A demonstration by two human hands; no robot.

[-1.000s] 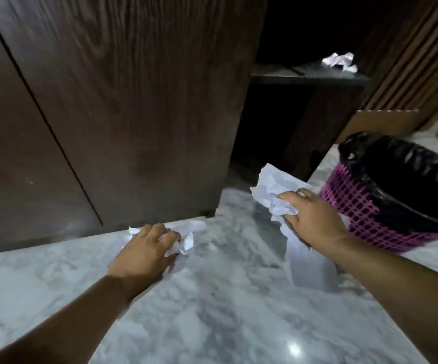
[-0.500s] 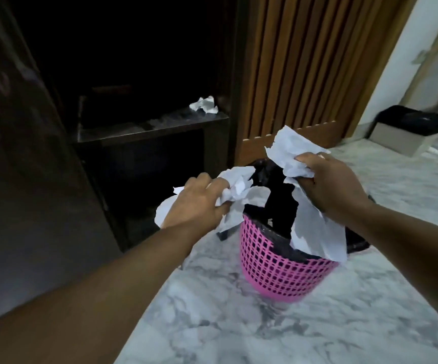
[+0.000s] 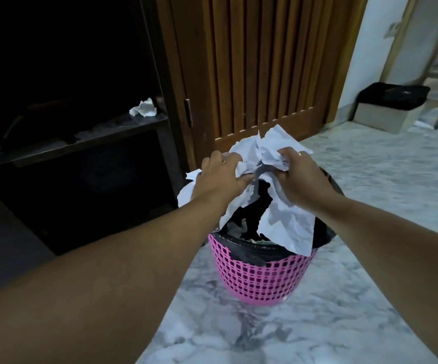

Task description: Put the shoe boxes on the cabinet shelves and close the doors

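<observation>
Both hands clamped on crumpled white paper: left hand with fingers curled into one wad, right hand with fingers bunched round another, the two wads pressed together between the hands as one mass of paper. Loose torn sheets hanging down from both grips, one long sheet trailing below the right hand over the bin's mouth. Directly beneath the hands: pink plastic wastebasket with lattice wall, lined with a black bag, standing on the marble floor. Paper held above the opening, not yet dropped in.

To the left: open cabinet, interior very dark, one shelf visible with a further scrap of crumpled paper near its right end. No shoe box seen on any shelf; contents deeper inside too dark to tell. Slatted wooden door standing open behind the bin, hinge edge beside the cabinet.

Far right, well apart, against the wall: box with a black lid, apparently a shoe box, on the floor.

Stage, as a judgement: clearing of waste paper, a preliminary step. Left to do: scrap on the shelf, boxes onto the shelves, doors shut. Main task seemingly not yet begun.
</observation>
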